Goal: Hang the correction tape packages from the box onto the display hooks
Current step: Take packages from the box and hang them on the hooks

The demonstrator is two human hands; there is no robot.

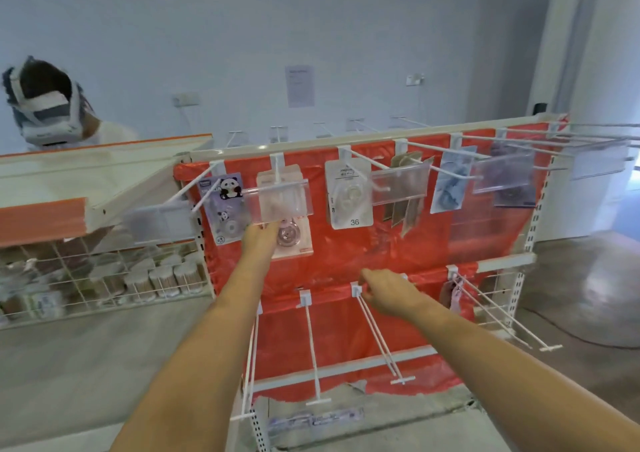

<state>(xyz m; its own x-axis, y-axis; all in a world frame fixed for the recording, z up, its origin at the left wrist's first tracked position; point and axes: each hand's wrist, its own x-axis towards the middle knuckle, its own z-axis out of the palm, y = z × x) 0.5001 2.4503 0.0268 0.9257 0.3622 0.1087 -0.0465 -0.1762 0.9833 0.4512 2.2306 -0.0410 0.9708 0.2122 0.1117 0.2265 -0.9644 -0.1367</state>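
A red-backed display rack carries white hooks in two rows. My left hand reaches up to the second top hook and grips the lower edge of a pink correction tape package hanging there behind a clear label holder. A panda package hangs to its left, a white package marked 36 to its right, then blue and dark ones. My right hand hovers by the base of a lower hook, fingers curled, holding nothing visible. The box is out of sight.
Long bare hooks stick out towards me from the lower row and at the upper right. A wire basket of cotton swab tubs sits on the left shelf. Another person wearing a headset stands behind that shelf.
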